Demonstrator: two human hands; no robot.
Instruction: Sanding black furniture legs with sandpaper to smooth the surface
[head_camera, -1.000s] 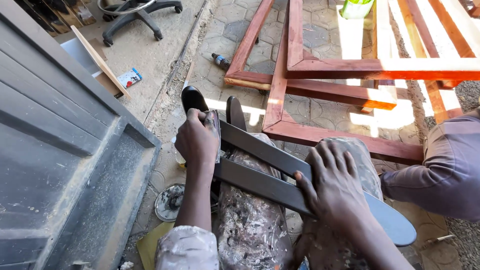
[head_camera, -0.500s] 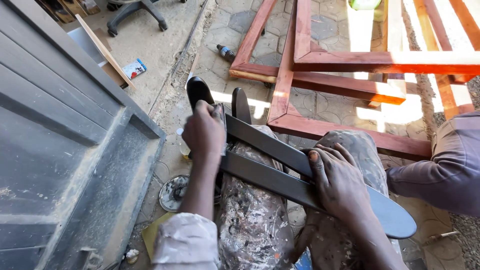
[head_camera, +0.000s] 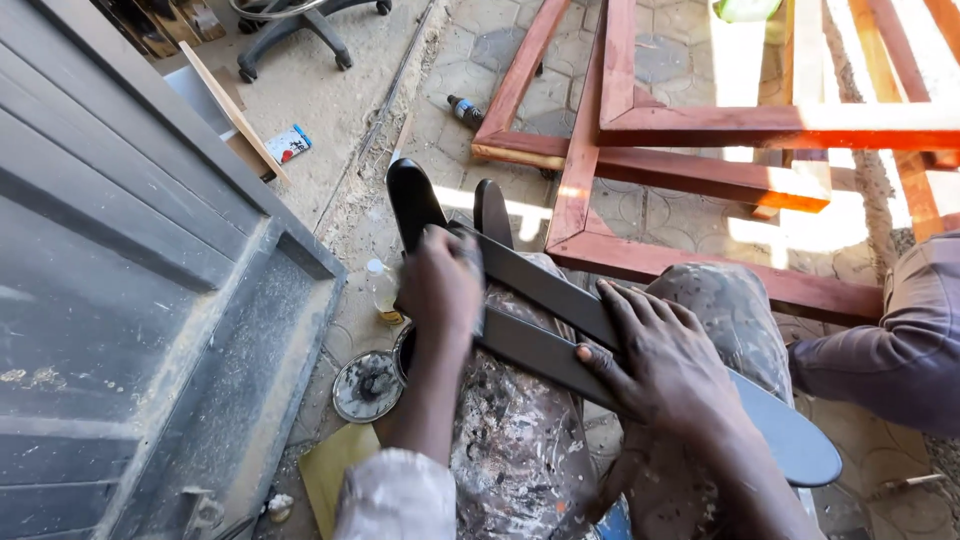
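Note:
Two long dark grey flat pieces (head_camera: 545, 355) lie across my paint-spattered knees, with rounded ends near my black shoes (head_camera: 412, 200). My left hand (head_camera: 442, 288) is closed on a small sanding pad and presses it on the near piece at its left part. My right hand (head_camera: 665, 360) lies flat with spread fingers on top of both pieces, holding them down on my right knee. The right end of the lower piece (head_camera: 800, 450) juts out past my leg.
A big grey panelled door (head_camera: 130, 300) lies at the left. Reddish wooden frames (head_camera: 700, 130) rest on the paving ahead. A small bottle (head_camera: 382, 288), a round tin lid (head_camera: 366, 386) and an office chair base (head_camera: 300, 25) are near. Another person's sleeve (head_camera: 900, 340) is at the right.
My left hand has slid along the near piece toward my knee, and my right hand has spread its fingers wider on the pieces. The view has shifted slightly.

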